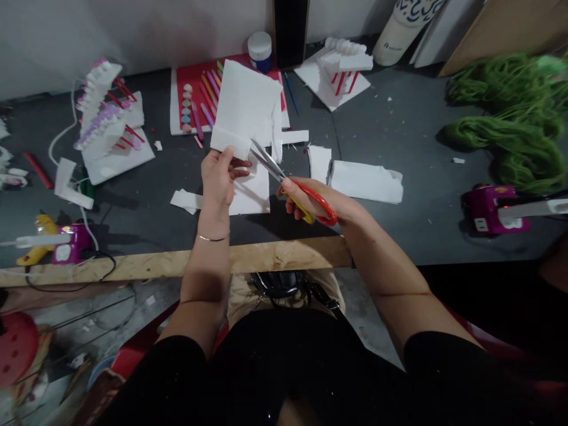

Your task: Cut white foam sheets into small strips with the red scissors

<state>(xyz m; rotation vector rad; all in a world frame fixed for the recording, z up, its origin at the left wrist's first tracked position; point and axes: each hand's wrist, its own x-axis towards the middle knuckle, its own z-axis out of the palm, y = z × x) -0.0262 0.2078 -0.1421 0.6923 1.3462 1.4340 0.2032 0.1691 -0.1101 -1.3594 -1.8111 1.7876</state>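
My left hand [217,180] pinches the near edge of a white foam sheet [244,100], which stands up and partly hides what lies behind it. In my right hand [306,198] are scissors [270,164] with red and yellow handles [317,204]. Their steel blades reach the lower corner of the sheet, close to my left fingers. Under my left wrist lies a white foam piece [251,195]. Loose white offcuts [366,182] lie to the right of the scissors.
Foam stair models with red struts [337,74] [106,124] stand at the back and left. A red board [190,77] holds pastel pieces. Green yarn [510,124] is heaped at right. Magenta glue guns [492,207] [71,242] lie at both sides. A wooden batten [177,263] edges the table.
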